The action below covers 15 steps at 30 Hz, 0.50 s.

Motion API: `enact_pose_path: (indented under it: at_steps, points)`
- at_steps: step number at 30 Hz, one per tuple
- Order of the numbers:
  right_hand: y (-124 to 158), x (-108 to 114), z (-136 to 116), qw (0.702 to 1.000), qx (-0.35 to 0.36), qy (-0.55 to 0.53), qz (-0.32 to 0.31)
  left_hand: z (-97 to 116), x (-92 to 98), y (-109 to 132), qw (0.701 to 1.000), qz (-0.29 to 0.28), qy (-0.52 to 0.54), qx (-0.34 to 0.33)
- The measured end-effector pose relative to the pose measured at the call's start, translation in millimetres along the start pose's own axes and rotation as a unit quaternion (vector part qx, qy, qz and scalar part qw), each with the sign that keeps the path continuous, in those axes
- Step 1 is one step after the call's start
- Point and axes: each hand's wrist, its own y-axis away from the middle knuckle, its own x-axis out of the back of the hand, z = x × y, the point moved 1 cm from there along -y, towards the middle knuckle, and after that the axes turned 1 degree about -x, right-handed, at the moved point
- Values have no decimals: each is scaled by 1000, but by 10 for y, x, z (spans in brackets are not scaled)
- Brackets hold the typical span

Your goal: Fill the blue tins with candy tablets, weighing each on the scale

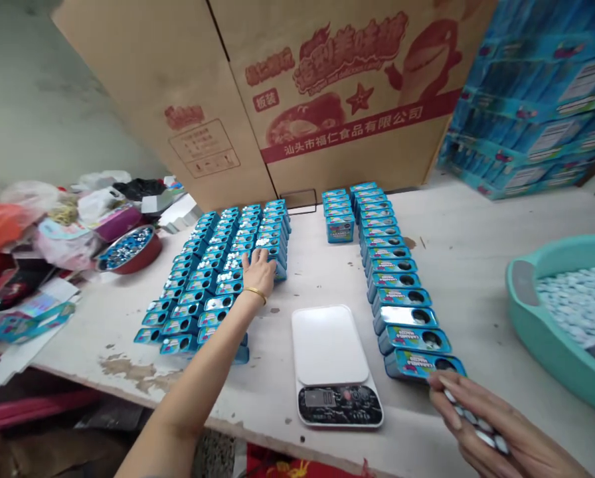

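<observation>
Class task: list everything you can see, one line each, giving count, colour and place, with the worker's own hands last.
Left-block tins: many, blue, left of scale
Right-side tins: many, blue, one long and one short row
Scale: one, white and black, near edge
Tub: one, turquoise, right; pale pieces inside
Carton: one, brown, back
Stacked packs: many, blue, back right
Bowl: one, red, left
Bags: several, mixed colours, far left
Table: one, whitish, beneath
Bangle: one, gold, left wrist
Left hand: one, bare, at left-block tins
Right hand: one, bare, beside nearest right-side tin, whitish pieces in grip
</observation>
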Motion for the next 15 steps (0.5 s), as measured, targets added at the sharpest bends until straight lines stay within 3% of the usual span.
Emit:
enact_pose_path:
  at_steps: [7, 11, 15]
  points:
    - [204, -190, 166, 997, -18, -24, -65, 660, 669, 527, 972, -80, 32, -218]
    - [265, -218, 247, 996, -27, -8, -79, 1042, 718, 748, 949, -130, 41, -285]
    - [306, -169, 306, 995, -43, -20, -83, 1099, 756, 792, 952, -114, 87, -270]
